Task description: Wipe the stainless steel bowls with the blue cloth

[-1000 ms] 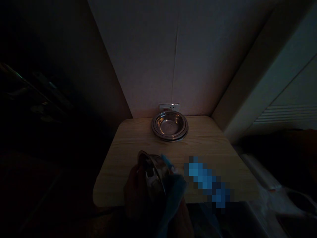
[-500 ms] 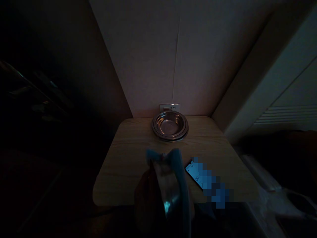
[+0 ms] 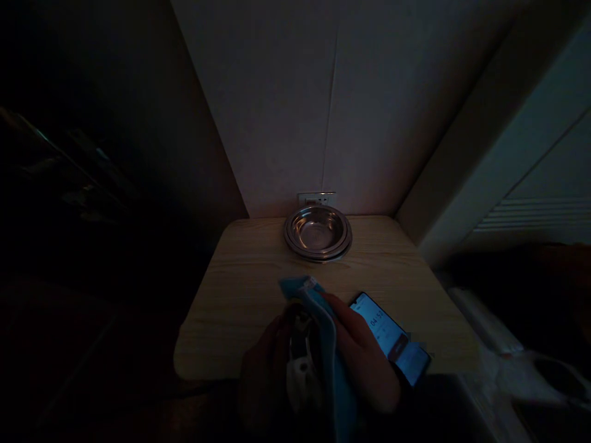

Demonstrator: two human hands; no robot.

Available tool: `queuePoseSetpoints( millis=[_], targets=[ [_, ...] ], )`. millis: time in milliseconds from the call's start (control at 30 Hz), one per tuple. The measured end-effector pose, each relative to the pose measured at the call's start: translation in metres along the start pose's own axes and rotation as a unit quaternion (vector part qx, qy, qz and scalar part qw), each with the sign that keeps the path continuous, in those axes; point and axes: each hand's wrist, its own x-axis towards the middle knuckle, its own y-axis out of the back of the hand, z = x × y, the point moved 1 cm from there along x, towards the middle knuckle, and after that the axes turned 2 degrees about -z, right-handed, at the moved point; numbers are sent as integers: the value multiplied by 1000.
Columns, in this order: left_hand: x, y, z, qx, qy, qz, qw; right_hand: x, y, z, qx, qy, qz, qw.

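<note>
My left hand (image 3: 261,372), dim and partly lost in shadow, is closed on the near left side of a shiny metal bowl (image 3: 302,372). The bowl is tilted almost on edge, with light and dark reflections on its surface; its lower part fades into the dark. A light blue cloth (image 3: 329,344) lies over the bowl's right side and hangs down. My right hand (image 3: 362,351) grips this cloth from the right and presses it against the bowl, fingertips partly hidden by the fabric.
Several nested steel dishes (image 3: 316,231) stand at the back of the wooden table (image 3: 231,295), below a wall socket (image 3: 316,198). A phone (image 3: 385,335) with a lit timer screen lies on the right, close to my right hand. The room is dim.
The bowl has turned, so its reflections differ. My right hand has come into plain view on the cloth's right side. The phone and nested dishes stay put.
</note>
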Motion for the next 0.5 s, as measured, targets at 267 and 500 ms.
queuePoseSetpoints(
  millis=[267,500],
  targets=[
    [7,4,10,-35,6,33,999,-30,-23,15,-71,68,110,989],
    [7,10,9,-29,-41,2,999,-22,-15,17,-23,41,55,997]
  ],
)
